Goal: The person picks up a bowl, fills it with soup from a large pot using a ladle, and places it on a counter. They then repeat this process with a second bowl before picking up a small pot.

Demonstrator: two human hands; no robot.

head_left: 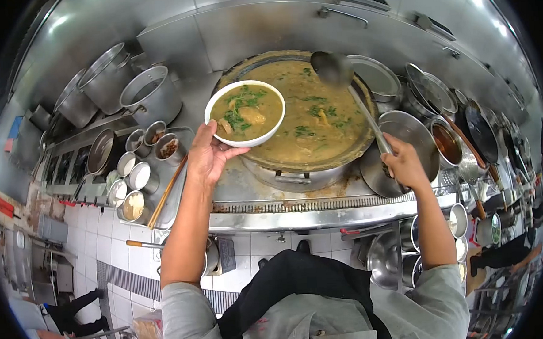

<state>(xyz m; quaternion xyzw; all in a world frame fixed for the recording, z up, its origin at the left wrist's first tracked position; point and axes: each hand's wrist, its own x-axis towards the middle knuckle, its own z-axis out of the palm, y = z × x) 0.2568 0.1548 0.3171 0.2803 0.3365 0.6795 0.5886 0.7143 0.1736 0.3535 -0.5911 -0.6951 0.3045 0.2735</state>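
Observation:
My left hand (208,157) grips the lower left rim of a white bowl (263,136) filled with yellowish soup, chopped greens and pale chunks. Below and behind it stands a wide pot (293,179) of the same thick soup (307,144), with greens scattered on its surface. My right hand (404,162) is closed around the handle of a long metal ladle (332,69). The ladle's dark, slightly blurred head hangs above the pot's far right edge. Its contents, if any, cannot be made out.
To the left, a metal tray (183,174) carries several small seasoning containers and wooden chopsticks (167,192). Tall metal pots (151,93) stand behind it. A large steel bowl (408,139), a pot of reddish liquid (447,143) and a wok (481,133) are on the right. Other people's legs (76,311) show at the sides.

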